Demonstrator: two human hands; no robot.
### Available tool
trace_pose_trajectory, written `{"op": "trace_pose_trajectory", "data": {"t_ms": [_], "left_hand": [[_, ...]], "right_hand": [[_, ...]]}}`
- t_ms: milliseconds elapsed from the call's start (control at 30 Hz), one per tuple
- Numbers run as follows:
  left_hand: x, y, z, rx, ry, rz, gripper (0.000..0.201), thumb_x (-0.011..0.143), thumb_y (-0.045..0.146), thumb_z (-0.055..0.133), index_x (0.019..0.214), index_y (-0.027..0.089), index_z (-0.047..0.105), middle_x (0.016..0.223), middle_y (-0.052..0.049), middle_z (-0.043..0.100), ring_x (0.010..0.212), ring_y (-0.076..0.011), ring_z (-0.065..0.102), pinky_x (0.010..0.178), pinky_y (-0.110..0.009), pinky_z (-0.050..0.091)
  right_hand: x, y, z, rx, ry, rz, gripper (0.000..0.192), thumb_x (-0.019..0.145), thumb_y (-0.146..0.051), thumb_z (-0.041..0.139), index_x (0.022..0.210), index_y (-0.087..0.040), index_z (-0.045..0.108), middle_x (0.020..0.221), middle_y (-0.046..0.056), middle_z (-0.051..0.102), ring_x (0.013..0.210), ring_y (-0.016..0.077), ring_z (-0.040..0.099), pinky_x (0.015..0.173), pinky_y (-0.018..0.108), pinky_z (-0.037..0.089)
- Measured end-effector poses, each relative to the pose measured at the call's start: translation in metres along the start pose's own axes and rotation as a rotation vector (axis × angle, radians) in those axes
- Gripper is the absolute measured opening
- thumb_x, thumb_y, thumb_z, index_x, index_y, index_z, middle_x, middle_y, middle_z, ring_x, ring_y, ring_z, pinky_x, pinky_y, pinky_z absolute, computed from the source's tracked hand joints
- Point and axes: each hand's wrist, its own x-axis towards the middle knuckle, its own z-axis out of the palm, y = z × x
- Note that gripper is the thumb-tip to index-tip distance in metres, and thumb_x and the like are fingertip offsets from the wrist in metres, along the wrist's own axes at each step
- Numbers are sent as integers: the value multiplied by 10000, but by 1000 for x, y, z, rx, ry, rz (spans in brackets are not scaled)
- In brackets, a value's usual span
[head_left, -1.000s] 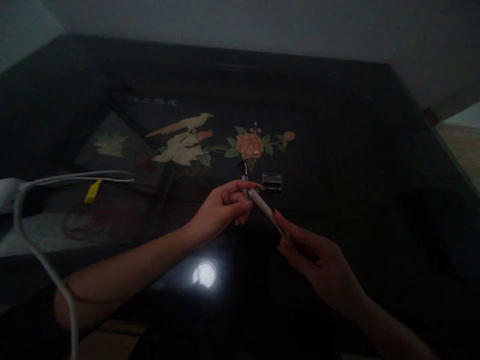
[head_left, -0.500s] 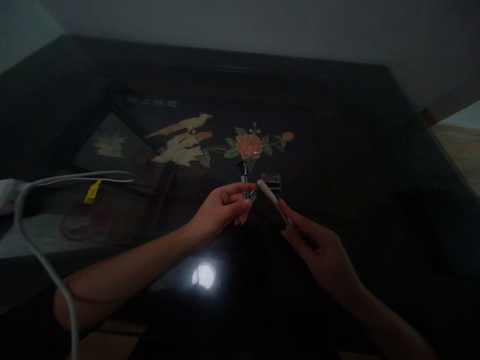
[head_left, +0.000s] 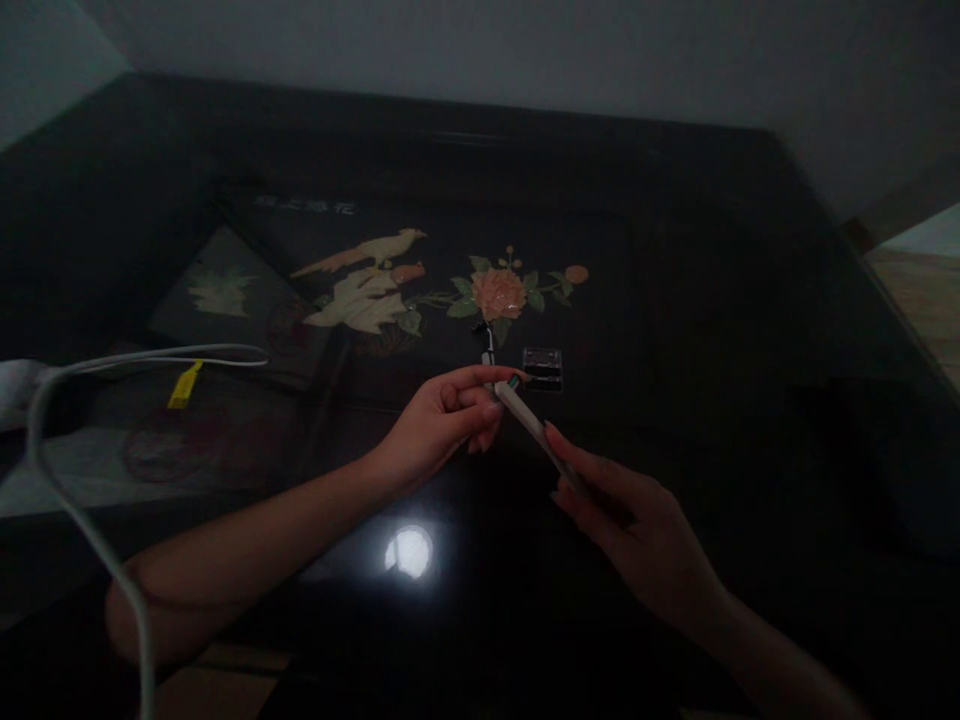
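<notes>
Since half a second earlier, the pale stick point(head_left: 536, 432) was brought back against the left hand point(head_left: 442, 420). It was gripped by the right hand point(head_left: 637, 530), while a small green piece point(head_left: 512, 381) was pinched by the left hand. Farther on the dark table point(head_left: 712, 300), a small clear case point(head_left: 543, 367) was seen below the painted flower point(head_left: 499, 292).

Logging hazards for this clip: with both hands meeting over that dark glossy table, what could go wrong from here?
1. The left hand pinches a tiny green-tipped piece right where the right hand's thin white tool ends; in such dim light the tool might slip and poke a finger.
2. If dropped, the piece could be hard to find on the table.
3. The white cable loops near the left forearm and could snag.
</notes>
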Motion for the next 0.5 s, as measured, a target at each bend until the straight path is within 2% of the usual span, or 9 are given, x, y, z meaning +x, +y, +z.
{"op": "trace_pose_trajectory", "data": {"t_ms": [333,500], "left_hand": [[-2,0,1,16,13,14,588,638,421,843,1089,88,666,478,73,520,428,-51,416,462,-197,300],[-1,-1,-1,1,0,36,563,647,416,837,1074,91,668,466,76,524,426,-51,427,463,-196,311]], "right_hand": [[5,12,-4,-71,57,53,450,896,-191,584,1330,-311,583,1342,11,613,1181,251,632,1005,425,525],[7,12,-5,-87,69,70,468,898,-192,578,1351,-311,559,1319,22,634,1143,245,658,1007,435,521]]}}
